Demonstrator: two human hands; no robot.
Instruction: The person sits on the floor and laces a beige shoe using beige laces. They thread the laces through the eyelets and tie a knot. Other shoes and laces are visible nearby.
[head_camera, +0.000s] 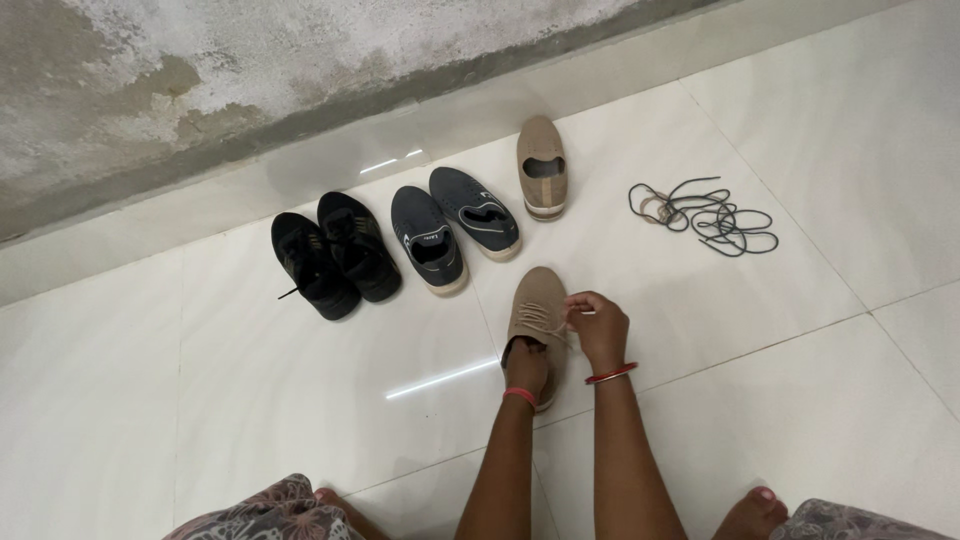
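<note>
Two hands work one tan shoe (534, 310) at floor centre: left hand (527, 365) tucked inside its opening, grip hidden; right hand (598, 326) pinching its lace (556, 330). Steady tension and a firmly braced shoe would serve best. At twelve o'clock sits its tan mate (541, 165), at eleven navy shoes (455, 228), ten black shoes (335, 255), and at two loose dark laces (708, 214), none obstructing.

Under my hands I see a beige lace-up shoe (537, 318); its beige mate (541, 165) has a white-striped sole. Beside them are navy slip-ons (452, 228) with cream soles, black sneakers (335, 258), dark grey laces (708, 215) and glossy white tiles (200, 380).
</note>
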